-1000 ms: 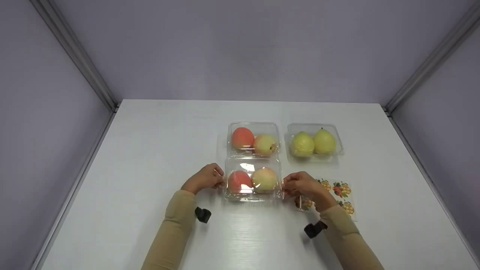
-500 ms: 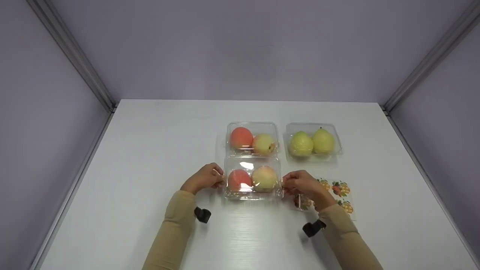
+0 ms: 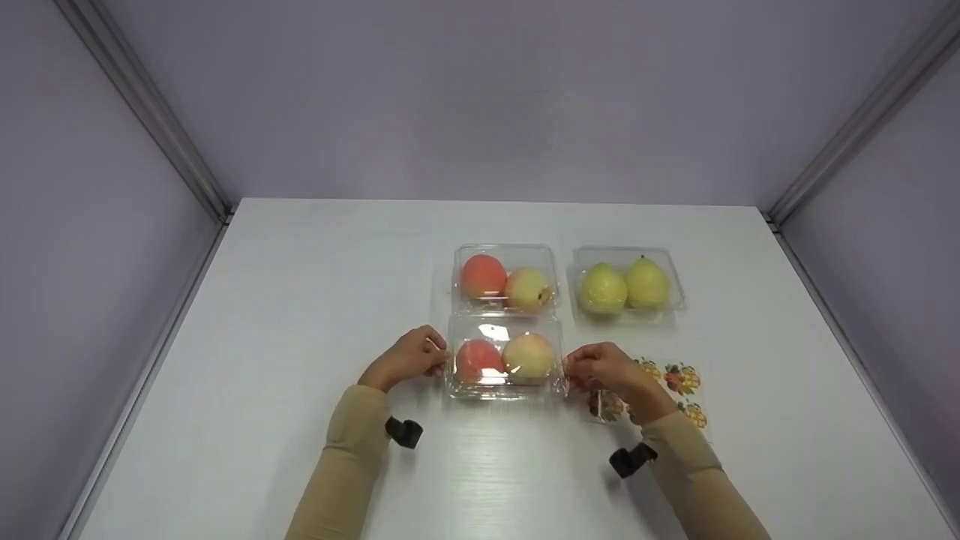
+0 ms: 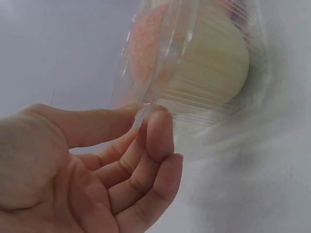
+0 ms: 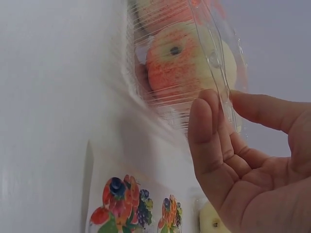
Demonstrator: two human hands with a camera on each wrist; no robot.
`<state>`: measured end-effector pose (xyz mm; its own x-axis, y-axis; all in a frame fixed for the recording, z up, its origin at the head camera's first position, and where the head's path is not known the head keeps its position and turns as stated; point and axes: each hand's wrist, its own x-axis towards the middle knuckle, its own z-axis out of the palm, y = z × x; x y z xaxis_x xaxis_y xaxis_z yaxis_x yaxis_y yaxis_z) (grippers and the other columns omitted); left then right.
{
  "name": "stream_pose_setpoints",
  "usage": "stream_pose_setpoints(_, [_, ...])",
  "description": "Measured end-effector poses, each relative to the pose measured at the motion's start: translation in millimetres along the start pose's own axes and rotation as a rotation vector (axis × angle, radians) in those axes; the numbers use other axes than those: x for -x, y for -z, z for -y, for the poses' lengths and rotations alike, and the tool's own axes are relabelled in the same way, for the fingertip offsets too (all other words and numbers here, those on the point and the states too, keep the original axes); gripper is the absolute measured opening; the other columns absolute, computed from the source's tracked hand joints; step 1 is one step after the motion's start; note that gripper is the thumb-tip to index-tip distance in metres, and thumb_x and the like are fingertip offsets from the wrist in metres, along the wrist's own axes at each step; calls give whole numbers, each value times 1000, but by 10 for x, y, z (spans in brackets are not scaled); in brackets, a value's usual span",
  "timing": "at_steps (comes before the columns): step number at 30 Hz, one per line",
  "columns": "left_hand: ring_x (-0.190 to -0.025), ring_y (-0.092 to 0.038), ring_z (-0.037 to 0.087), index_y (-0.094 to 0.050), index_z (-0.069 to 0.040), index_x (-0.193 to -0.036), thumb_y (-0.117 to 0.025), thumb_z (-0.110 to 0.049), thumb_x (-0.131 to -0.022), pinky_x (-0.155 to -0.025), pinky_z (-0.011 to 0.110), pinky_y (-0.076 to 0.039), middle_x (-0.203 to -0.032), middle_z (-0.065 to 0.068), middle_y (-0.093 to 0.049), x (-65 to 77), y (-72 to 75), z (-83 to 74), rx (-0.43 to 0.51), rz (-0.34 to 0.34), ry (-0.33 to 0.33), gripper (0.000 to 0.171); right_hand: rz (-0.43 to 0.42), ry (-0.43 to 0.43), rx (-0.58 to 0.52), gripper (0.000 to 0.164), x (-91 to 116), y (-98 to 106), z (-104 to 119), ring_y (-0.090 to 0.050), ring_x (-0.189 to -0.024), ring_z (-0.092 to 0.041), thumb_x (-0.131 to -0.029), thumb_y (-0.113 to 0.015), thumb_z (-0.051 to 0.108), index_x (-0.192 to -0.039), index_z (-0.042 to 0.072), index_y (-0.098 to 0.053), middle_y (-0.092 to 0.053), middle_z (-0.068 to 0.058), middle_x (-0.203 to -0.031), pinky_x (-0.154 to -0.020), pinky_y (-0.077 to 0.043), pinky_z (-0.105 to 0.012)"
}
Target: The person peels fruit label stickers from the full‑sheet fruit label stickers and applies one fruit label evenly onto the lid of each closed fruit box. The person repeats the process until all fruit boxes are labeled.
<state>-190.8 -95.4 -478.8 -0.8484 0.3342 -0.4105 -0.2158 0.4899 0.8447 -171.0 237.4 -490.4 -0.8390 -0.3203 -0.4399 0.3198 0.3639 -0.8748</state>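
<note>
A clear plastic clamshell box (image 3: 507,390) with two peach-like fruits, one red (image 3: 478,360) and one pale yellow (image 3: 529,355), sits at the middle of the table with its lid down. On its left side, my left hand (image 3: 411,355) pinches the rim between thumb and index finger. My right hand (image 3: 611,370) pinches the opposite rim the same way. Close up in the left wrist view, the left thumb (image 4: 102,125) lies on top of the rim flange. In the right wrist view the red-blushed fruit (image 5: 175,63) shows through the ribbed wall.
Directly behind stands a second clear box (image 3: 506,251) with a red and a yellowish fruit. To its right is a third box (image 3: 627,253) with two yellow-green pears. A sheet of fruit-print stickers (image 3: 682,379) lies partly under my right forearm.
Both hands keep their pinch on the rim and stay almost still. The boxes and the sticker sheet hold their places, apart from a slight shift of the whole view.
</note>
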Motion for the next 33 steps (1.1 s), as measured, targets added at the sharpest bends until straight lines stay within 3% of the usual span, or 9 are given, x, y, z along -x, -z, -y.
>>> stream_pose_setpoints(6, [-73, -63, 9, -53, 0, -109, -55, -15, -97, -75, 28, -56, -86, 9, -66, 9, 23, 40, -46, -32, -27, 19, -34, -16, 6, 29, 51, 63, -1, -67, -72, -9, -96, -54, 13, -110, -11, -59, -67, 3, -79, -74, -59, -30])
stream_pose_setpoints(13, [-75, -63, 10, -55, 0, -108, -53, -17, -98, -78, 32, -56, -88, 10, -66, 5, 62, 55, -37, -79, -38, 20, -116, -37, 45, 32, 109, 190, 22, -67, -74, -8, -96, -55, 14, -113, -12, -59, -69, 1, -81, -77, -59, -32])
stream_pose_setpoints(20, [-79, -65, 15, -56, -1, -108, -53, -16, -98, -77, 32, -54, -89, 9, -65, 31, 80, 30, -46, -80, -57, 19, -237, -30, 90, 33, 164, 327, 13, -67, -72, -9, -95, -57, 14, -113, -14, -59, -73, -8, -87, -75, -60, -34])
stream_pose_setpoints(25, [-78, -64, 13, -56, -2, -109, -53, -18, -98, -76, 31, -53, -90, 9, -65, 37, 87, 32, -61, -87, -49, 19, -341, -78, 137, 35, 192, 443, -18, -64, -68, -7, -95, -59, 18, -113, -12, -60, -71, -4, -81, -69, -58, -30])
stream_pose_setpoints(33, [-78, -62, 12, -56, -2, -110, -53, -18, -99, -76, 32, -53, -92, 10, -65, 43, 100, 57, -73, -82, -63, 20, -417, -123, 183, 36, 194, 524, -55, -63, -67, -8, -93, -62, 19, -113, -10, -59, -70, -4, -81, -68, -57, -29])
